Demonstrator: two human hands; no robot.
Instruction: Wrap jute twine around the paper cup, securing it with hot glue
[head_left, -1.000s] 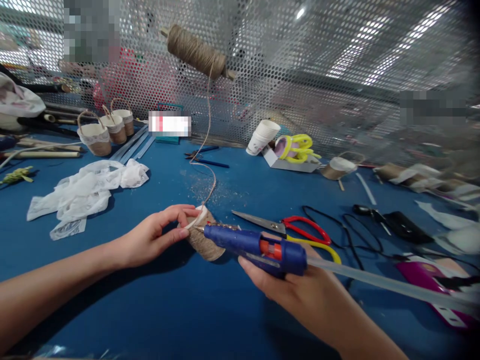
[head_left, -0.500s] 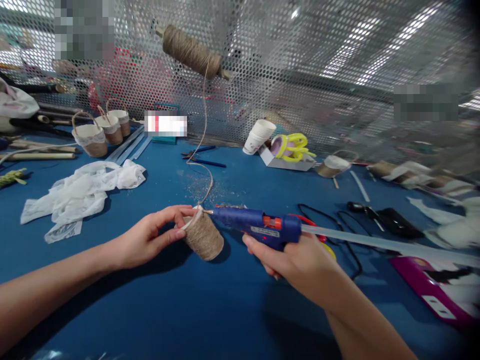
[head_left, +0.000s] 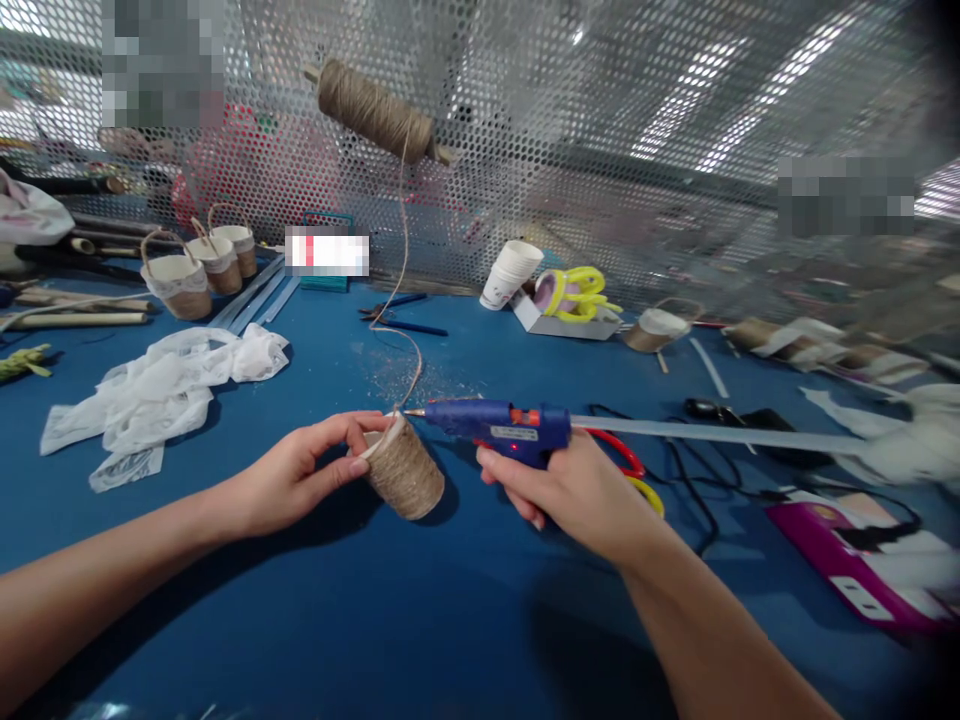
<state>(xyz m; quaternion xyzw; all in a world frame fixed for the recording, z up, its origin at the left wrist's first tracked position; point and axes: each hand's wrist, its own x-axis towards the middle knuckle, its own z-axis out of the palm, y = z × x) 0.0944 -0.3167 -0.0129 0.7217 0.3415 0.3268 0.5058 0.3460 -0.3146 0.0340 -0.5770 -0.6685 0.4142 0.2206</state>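
Observation:
My left hand [head_left: 304, 478] pinches the rim of a paper cup wrapped in jute twine [head_left: 403, 468], which lies tilted on the blue table [head_left: 390, 610]. A strand of twine [head_left: 405, 300] runs from the cup up to a twine spool [head_left: 371, 110] hung on the perforated mesh screen. My right hand [head_left: 577, 492] grips a blue hot glue gun [head_left: 499, 428] held level, with its nozzle tip at the cup's rim. A clear glue stick [head_left: 712, 436] juts out of the back of the gun to the right.
Red-and-yellow scissors [head_left: 630, 472] and black cables [head_left: 697, 480] lie behind my right hand. White lace cloth [head_left: 157, 385] sits at left, small twine baskets [head_left: 180, 282] behind it. Stacked white cups [head_left: 510, 272], a yellow-handled item [head_left: 581, 293] and a magenta box [head_left: 862, 560] are to the right.
My right hand has swung the glue gun up from lying across the cup to level, with the nozzle now at the cup's rim. My left hand has stayed on the cup.

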